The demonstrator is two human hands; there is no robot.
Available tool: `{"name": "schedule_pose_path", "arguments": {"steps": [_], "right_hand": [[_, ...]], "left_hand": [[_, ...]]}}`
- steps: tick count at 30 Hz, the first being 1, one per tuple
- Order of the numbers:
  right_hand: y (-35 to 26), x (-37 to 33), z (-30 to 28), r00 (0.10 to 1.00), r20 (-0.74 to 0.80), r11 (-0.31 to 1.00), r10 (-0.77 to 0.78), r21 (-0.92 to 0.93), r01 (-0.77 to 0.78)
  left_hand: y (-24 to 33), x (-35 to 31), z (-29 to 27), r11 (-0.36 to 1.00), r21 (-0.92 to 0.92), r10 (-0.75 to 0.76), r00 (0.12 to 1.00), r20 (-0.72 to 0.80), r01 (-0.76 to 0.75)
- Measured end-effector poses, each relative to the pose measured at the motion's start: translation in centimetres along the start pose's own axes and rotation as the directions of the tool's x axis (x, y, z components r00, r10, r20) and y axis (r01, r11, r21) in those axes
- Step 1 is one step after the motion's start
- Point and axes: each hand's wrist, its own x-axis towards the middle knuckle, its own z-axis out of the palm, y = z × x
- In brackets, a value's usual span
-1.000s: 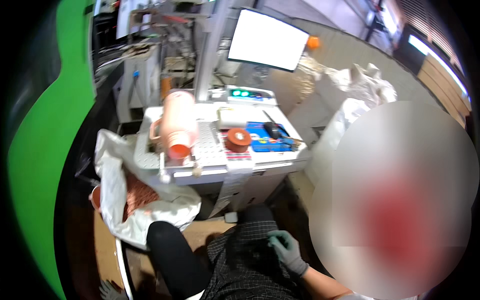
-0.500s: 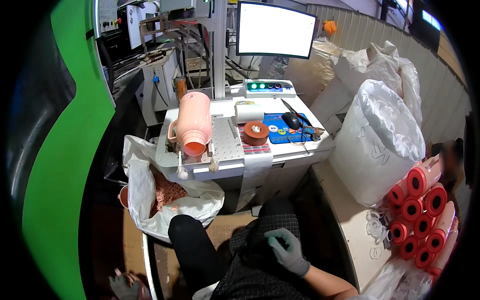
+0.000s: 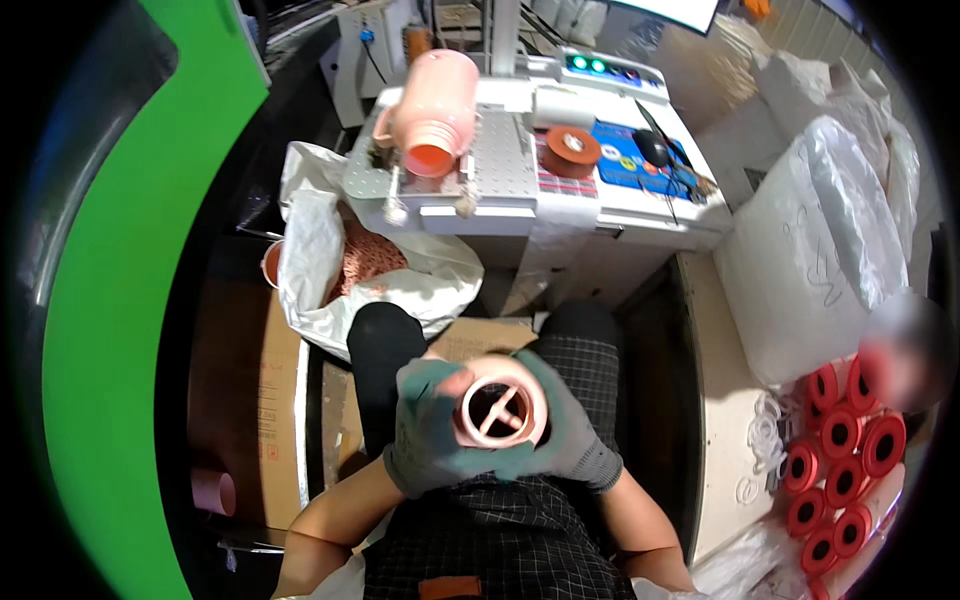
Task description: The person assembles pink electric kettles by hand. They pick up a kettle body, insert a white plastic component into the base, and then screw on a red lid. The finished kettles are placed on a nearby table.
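Observation:
My left hand [image 3: 425, 430] and my right hand [image 3: 570, 430], both in grey-green gloves, grip a pink round plastic part [image 3: 502, 411] over my lap. Its round opening faces up towards me, and crossed bars span the inside. The gloved palms cover most of its sides. Beyond the hands, a pink thermos jug [image 3: 442, 100] with a side handle lies on a perforated metal plate [image 3: 505, 165], its wide mouth pointing my way.
A white sack [image 3: 310, 255] with pink scraps stands before the worktable. On the table are a brown tape roll [image 3: 572, 150] and a black mouse [image 3: 652, 148]. At right are a large white bag [image 3: 800, 270], white rings [image 3: 765, 435] and stacked pink cylinders [image 3: 840, 432]. Another pink cylinder [image 3: 213, 492] lies lower left.
My left hand has come from the lower left to my lap. My right hand, loosely curled before, has joined it around the pink part. The view has tilted down.

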Motion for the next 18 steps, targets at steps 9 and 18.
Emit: {"name": "schedule_pose_path", "arguments": {"steps": [9,18], "right_hand": [[-6.9,-4.5,-6.2,0.989,0.097,0.894,-0.113,-0.425,0.144],[-7.6,-3.2,-5.5,0.865,0.468,0.434,0.18,-0.827,0.357]], "left_hand": [[1.2,2.4,5.5,0.979,-0.203,0.063,0.919,0.39,0.019],[0.2,3.4,7.4,0.981,-0.178,0.063,0.727,0.684,0.082]]}}
